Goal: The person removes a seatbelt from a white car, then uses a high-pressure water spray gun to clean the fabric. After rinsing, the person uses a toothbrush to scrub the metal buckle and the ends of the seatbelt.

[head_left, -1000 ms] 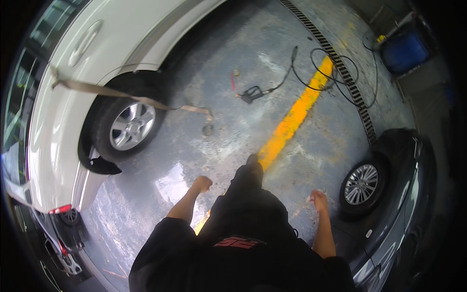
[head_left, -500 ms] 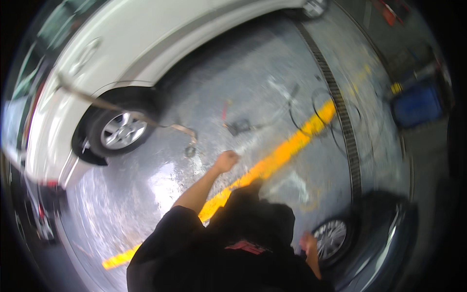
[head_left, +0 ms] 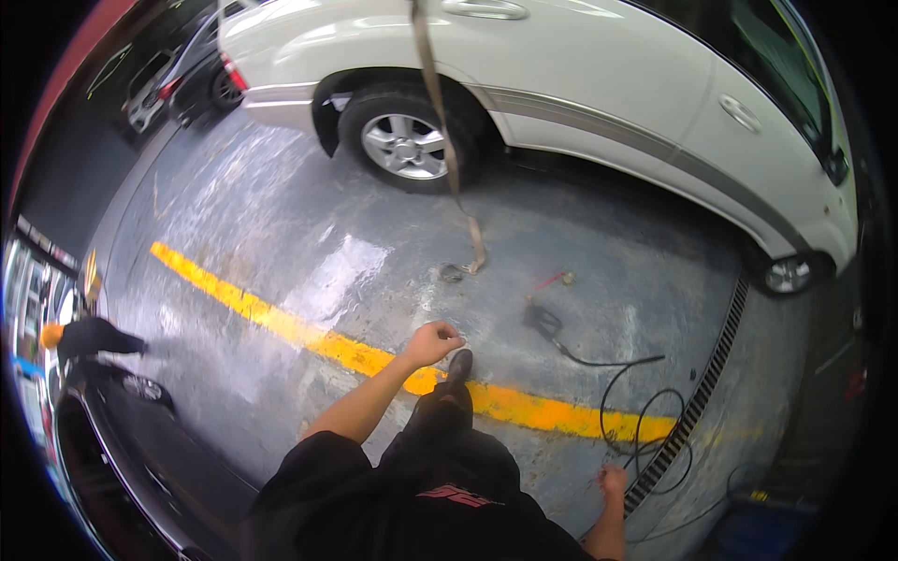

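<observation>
White SUV [head_left: 599, 84] past yellow line [head_left: 253, 304], hose [head_left: 608, 363] strewn across drain [head_left: 718, 353] edge, red shirt logo [head_left: 458, 494]. L grip [head_left: 434, 343] apart; R grip [head_left: 613, 480], can't tell tbh.

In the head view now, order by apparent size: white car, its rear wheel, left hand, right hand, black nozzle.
1. White car
2. Rear wheel
3. Left hand
Right hand and black nozzle look alike, both smaller than these; I can't rank them.

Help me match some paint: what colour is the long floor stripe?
The long floor stripe is yellow, worn in places; the head view shows it best.
</observation>
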### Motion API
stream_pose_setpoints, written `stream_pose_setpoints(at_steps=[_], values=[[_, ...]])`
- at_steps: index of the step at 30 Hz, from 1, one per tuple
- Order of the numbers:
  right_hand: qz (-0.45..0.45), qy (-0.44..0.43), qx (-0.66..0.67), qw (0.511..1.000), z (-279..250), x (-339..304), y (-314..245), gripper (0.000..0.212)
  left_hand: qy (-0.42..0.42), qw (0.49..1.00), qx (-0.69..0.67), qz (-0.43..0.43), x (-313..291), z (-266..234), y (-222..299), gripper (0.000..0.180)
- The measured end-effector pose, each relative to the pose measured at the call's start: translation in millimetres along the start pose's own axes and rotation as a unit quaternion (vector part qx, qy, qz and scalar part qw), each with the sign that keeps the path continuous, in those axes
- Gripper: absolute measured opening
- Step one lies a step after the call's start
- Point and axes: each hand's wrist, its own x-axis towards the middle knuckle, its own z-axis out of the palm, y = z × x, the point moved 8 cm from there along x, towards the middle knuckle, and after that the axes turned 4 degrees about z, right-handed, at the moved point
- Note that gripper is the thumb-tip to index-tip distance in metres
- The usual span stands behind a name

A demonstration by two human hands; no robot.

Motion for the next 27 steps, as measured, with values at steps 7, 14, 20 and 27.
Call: stream_pose_setpoints(at_steps=[7, 14, 20, 27], values=[[-0.154, -0.11, -0.116, 0.975, 134, 54, -215, 0.018, 0.134, 0.987, -0.058, -0.072, 29, -118, -42, 0.037], [-0.221, -0.179, -0.236, 0.929, 298, 45, -349, 0.021, 0.244, 0.97, -0.015, 0.016, 118, -259, -29, 0.038], [-0.366, -0.17, -0.206, 0.891, 323, 26, -528, 0.017, 0.315, 0.942, 0.019, 0.112, 241, -387, 110, 0.046], [-0.513, -0.184, -0.161, 0.823, 354, -37, -811, 0.015, 0.39, 0.884, 0.078, 0.245, 369, -468, 274, 0.041]])
